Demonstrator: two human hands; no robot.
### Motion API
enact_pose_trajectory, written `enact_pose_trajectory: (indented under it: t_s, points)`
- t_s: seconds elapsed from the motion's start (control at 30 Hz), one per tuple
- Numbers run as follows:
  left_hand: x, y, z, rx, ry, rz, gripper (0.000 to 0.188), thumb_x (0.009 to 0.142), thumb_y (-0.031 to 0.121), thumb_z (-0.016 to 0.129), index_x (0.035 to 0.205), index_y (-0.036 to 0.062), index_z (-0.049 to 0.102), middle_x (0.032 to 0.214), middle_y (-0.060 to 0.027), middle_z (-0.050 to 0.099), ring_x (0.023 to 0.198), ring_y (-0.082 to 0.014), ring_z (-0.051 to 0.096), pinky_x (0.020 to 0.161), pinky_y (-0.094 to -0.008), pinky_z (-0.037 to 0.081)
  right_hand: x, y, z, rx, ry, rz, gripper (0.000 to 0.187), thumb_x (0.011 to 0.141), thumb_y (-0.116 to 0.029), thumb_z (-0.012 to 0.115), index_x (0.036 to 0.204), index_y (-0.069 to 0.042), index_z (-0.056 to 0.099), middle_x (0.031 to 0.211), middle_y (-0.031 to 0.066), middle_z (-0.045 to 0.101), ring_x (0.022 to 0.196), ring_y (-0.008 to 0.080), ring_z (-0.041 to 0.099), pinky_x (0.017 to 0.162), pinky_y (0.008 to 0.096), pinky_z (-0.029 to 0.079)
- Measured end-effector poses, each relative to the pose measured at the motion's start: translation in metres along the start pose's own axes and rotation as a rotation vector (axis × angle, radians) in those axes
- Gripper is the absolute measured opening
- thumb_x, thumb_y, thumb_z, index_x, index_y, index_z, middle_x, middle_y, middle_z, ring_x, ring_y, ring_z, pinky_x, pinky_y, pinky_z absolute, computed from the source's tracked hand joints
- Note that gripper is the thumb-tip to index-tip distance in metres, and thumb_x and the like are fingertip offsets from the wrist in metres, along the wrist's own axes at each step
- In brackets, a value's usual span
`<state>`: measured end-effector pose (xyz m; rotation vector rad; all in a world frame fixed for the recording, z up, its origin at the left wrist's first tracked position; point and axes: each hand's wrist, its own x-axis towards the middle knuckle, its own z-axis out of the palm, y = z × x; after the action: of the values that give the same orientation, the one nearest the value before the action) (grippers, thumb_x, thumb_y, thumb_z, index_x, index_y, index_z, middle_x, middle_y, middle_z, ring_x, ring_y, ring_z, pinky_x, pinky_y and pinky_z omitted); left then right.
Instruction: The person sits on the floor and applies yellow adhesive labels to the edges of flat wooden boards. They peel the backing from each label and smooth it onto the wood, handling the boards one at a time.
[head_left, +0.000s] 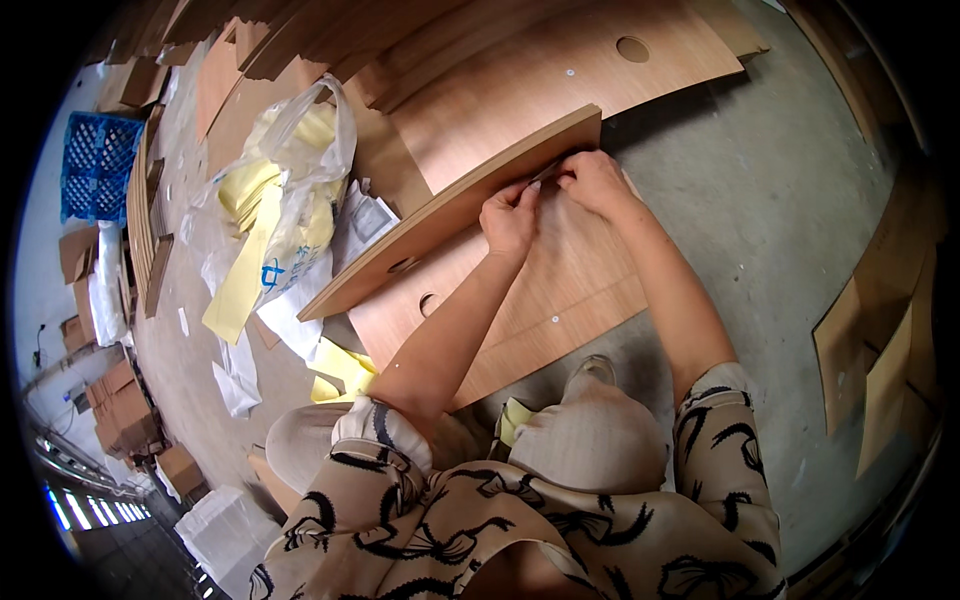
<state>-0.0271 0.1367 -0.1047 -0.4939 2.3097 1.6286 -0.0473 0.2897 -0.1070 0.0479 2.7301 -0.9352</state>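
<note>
A wooden board [440,222] stands on its edge, slanting across the middle in front of me. On my side of it lies a flat plywood panel [592,262] with a round hole near its left end. My left hand [510,220] is pinched closed against the face of the standing board. Close beside it, my right hand [595,182] has its fingers closed near the board's right end. Something small and pale shows between the two sets of fingertips, too little of it to name.
A clear plastic bag [335,130] with strips of yellow paper [243,305] lies left of the board. Beyond, another plywood panel [500,110] has a round hole. A blue plastic crate [100,165] is at the far left. Cardboard sheets [868,330] lean at the right.
</note>
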Motion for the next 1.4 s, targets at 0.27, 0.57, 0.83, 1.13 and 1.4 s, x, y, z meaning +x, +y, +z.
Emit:
enact_pose_trajectory:
  t_s: [0.27, 0.57, 0.83, 1.13, 1.4]
  points:
    - [-0.002, 0.009, 0.000, 0.304, 0.107, 0.023, 0.031, 0.081, 0.033, 0.067, 0.081, 0.0013, 0.069, 0.060, -0.0060, 0.062, 0.055, -0.0126, 0.058, 0.056, -0.0278, 0.046, 0.012, -0.003, -0.005, -0.052, -0.089, 0.138, 0.020, 0.072, -0.022, 0.065, 0.088, -0.013, 0.072, 0.090, 0.0143, 0.066, 0.087, 0.0295, 0.063, 0.079, 0.0367, 0.050]
    - [-0.011, -0.007, -0.042, 0.381, 0.263, 0.148, 0.034, 0.081, 0.035, 0.065, 0.086, 0.0008, 0.069, 0.065, -0.0087, 0.066, 0.063, -0.0181, 0.065, 0.065, -0.0289, 0.049, 0.013, -0.022, -0.004, -0.140, -0.159, 0.224, 0.020, 0.073, -0.025, 0.065, 0.089, -0.014, 0.072, 0.095, 0.0111, 0.067, 0.092, 0.0280, 0.063, 0.081, 0.0381, 0.050]
    - [-0.034, -0.027, -0.106, 0.239, 0.078, 0.103, 0.021, 0.084, 0.017, 0.065, 0.092, -0.0016, 0.067, 0.071, -0.0063, 0.065, 0.062, -0.0104, 0.061, 0.059, -0.0249, 0.048, -0.004, -0.086, 0.050, -0.369, -0.196, 0.015, 0.022, 0.079, -0.024, 0.061, 0.083, -0.004, 0.069, 0.089, 0.0182, 0.066, 0.091, 0.0288, 0.064, 0.081, 0.0397, 0.049]
    - [-0.072, 0.066, -0.258, 0.639, -0.669, 0.157, 0.031, 0.085, 0.029, 0.065, 0.102, 0.0036, 0.066, 0.077, -0.0077, 0.066, 0.062, -0.0134, 0.059, 0.060, -0.0284, 0.050, 0.031, 0.028, 0.013, 0.016, -0.282, -0.087, 0.031, 0.074, -0.028, 0.069, 0.092, -0.004, 0.069, 0.080, 0.0110, 0.068, 0.074, 0.0162, 0.063, 0.070, 0.0317, 0.050]
    - [-0.060, 0.048, -0.352, 0.179, -0.124, -0.053, 0.023, 0.088, 0.022, 0.061, 0.098, 0.0015, 0.065, 0.077, -0.0026, 0.063, 0.057, -0.0066, 0.052, 0.053, -0.0215, 0.044, 0.002, -0.019, 0.047, 0.343, -0.185, 0.057, 0.026, 0.077, -0.006, 0.063, 0.100, 0.002, 0.055, 0.094, 0.0094, 0.063, 0.089, 0.0157, 0.058, 0.077, 0.0283, 0.048]
